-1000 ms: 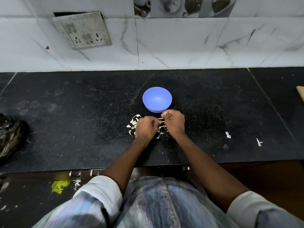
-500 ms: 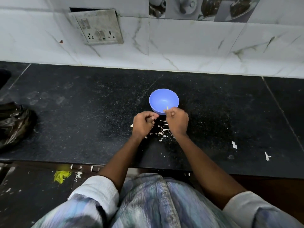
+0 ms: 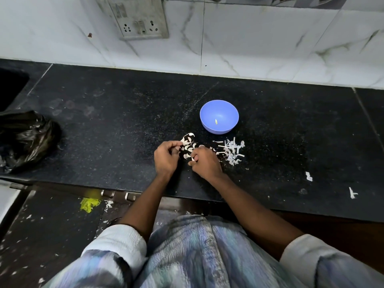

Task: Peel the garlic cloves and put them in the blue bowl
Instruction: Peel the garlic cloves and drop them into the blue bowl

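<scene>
At the left edge of my black bench (image 3: 104,125) a crumpled black plastic bag (image 3: 27,138) lies. A switch plate (image 3: 139,19) hangs on the marble wall behind. Down on the floor (image 3: 41,235) by my shirt (image 3: 197,256) sits a yellow scrap (image 3: 89,204).

place: home kitchen | evidence: black speckled stone surface (image 3: 104,129) against white marble-look wall tiles (image 3: 259,42) | switch-and-socket plate (image 3: 141,19) on the wall above the surface | black plastic bag (image 3: 25,138) on the surface's left end | garlic skins (image 3: 232,151) scattered on the surface
</scene>
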The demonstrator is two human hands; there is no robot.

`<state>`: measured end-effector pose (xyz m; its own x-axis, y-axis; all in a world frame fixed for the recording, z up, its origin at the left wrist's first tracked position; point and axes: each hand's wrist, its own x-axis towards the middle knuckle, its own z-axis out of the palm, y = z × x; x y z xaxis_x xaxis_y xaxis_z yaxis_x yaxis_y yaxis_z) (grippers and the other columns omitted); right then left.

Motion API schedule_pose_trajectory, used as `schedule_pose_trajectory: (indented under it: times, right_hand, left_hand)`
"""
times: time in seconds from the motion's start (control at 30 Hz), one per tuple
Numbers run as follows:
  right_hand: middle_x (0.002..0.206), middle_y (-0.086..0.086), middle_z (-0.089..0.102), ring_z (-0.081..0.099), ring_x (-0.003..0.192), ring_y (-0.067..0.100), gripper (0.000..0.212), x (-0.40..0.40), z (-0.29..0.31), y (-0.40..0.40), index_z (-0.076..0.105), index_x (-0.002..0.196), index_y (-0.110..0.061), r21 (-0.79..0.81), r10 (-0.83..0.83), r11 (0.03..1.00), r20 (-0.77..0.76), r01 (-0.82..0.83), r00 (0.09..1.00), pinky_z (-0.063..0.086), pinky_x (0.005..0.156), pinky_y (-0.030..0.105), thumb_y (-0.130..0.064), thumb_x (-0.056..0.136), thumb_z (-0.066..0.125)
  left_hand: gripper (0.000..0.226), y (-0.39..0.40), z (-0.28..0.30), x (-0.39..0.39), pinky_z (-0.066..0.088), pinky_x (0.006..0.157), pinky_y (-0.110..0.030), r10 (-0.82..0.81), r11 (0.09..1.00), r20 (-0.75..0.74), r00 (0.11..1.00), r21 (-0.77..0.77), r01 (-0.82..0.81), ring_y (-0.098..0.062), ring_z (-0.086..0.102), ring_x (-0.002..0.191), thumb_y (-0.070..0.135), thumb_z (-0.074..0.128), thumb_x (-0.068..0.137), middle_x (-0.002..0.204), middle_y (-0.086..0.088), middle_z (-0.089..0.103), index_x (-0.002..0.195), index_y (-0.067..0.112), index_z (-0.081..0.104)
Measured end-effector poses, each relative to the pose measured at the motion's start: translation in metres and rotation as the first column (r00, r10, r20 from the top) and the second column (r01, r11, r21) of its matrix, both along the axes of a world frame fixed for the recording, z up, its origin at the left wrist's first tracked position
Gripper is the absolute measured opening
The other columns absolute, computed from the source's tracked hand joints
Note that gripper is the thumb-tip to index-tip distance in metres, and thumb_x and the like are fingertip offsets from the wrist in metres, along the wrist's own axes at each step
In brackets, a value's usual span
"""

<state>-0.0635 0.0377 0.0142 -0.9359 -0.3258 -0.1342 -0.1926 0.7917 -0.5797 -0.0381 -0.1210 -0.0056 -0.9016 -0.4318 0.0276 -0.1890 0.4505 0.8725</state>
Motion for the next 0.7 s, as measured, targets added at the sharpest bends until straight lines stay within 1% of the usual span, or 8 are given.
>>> schedule_pose_trajectory:
  times: [0.1,0.17,0.3,0.37,0.43,0.53,0.63,0.7]
  right_hand:
    - [0.098,0.005,0.067,0.067,0.089,0.03,0.011,0.001,-0.003,-0.006,0.071,0.089,-0.019,0.053,-0.021,0.998,-0.014,0.022,1.0,0.055,0.078,0.036,-0.009,0.084,0.073]
    - [0.099,0.006,0.064,0.066,0.09,0.032,0.015,0.002,-0.002,-0.007,0.07,0.086,-0.016,0.072,-0.037,0.997,-0.028,0.039,0.999,0.055,0.077,0.038,-0.002,0.083,0.066]
    - [0.107,0.012,0.065,0.065,0.098,0.033,0.027,0.004,-0.002,-0.005,0.068,0.104,-0.01,0.057,-0.049,0.997,-0.075,0.054,0.996,0.052,0.085,0.039,0.004,0.083,0.059]
    - [0.109,0.014,0.065,0.064,0.1,0.034,0.032,0.002,-0.002,0.0,0.069,0.111,-0.008,0.034,-0.07,0.997,-0.086,0.073,0.994,0.051,0.088,0.04,0.006,0.084,0.057]
    - [0.109,0.013,0.065,0.065,0.099,0.033,0.032,0.0,-0.003,0.004,0.071,0.112,-0.008,0.016,-0.08,0.997,-0.076,0.081,0.994,0.052,0.089,0.04,0.005,0.086,0.057]
    - [0.102,0.011,0.066,0.064,0.095,0.031,0.026,0.0,-0.002,0.007,0.072,0.104,-0.01,0.003,-0.087,0.996,-0.083,0.088,0.993,0.051,0.085,0.038,0.005,0.087,0.059]
    - [0.09,0.005,0.063,0.063,0.083,0.028,0.025,-0.001,-0.002,0.003,0.07,0.087,-0.014,-0.045,-0.121,0.992,-0.103,0.117,0.987,0.052,0.074,0.039,0.007,0.083,0.059]
    - [0.089,0.001,0.061,0.062,0.079,0.025,0.024,-0.006,0.002,-0.002,0.069,0.084,-0.017,-0.068,-0.147,0.988,-0.099,0.14,0.984,0.053,0.07,0.039,0.005,0.082,0.061]
  left_hand:
    - [0.027,-0.003,-0.003,0.006,0.056,0.089,-0.023,-0.056,0.998,0.03,0.998,-0.04,0.057,-0.002,0.071,0.093,0.001,0.068,0.094,0.101,0.013,0.077,0.101,0.023,0.082]
    - [0.027,-0.002,-0.006,0.009,0.055,0.089,-0.022,-0.105,0.99,0.056,0.993,-0.083,0.11,-0.001,0.069,0.094,0.002,0.07,0.093,0.101,0.015,0.075,0.101,0.024,0.082]
    - [0.028,0.002,-0.005,0.009,0.05,0.082,-0.014,-0.144,0.978,0.073,0.987,-0.141,0.153,0.0,0.067,0.089,0.002,0.07,0.093,0.099,0.016,0.071,0.1,0.026,0.082]
    - [0.026,0.003,-0.004,0.007,0.051,0.083,-0.017,-0.126,0.981,0.06,0.99,-0.139,0.134,-0.002,0.067,0.091,0.004,0.07,0.094,0.1,0.016,0.071,0.099,0.027,0.082]
    - [0.026,0.003,-0.004,0.006,0.053,0.086,-0.022,-0.101,0.985,0.049,0.994,-0.135,0.107,-0.004,0.067,0.094,0.006,0.07,0.094,0.101,0.016,0.072,0.097,0.029,0.081]
    - [0.024,0.004,-0.006,0.005,0.056,0.088,-0.028,-0.061,0.992,0.029,0.998,-0.11,0.064,-0.006,0.068,0.093,0.005,0.07,0.094,0.101,0.013,0.074,0.098,0.026,0.082]
    - [0.022,0.001,-0.005,0.002,0.058,0.088,-0.032,-0.001,0.997,0.01,1.0,-0.079,0.002,-0.006,0.069,0.09,0.005,0.07,0.095,0.1,0.009,0.075,0.1,0.022,0.082]
    - [0.022,0.001,-0.003,-0.004,0.059,0.087,-0.033,0.026,0.996,0.024,0.999,-0.081,-0.024,-0.008,0.07,0.089,0.005,0.069,0.095,0.101,0.008,0.075,0.101,0.022,0.082]
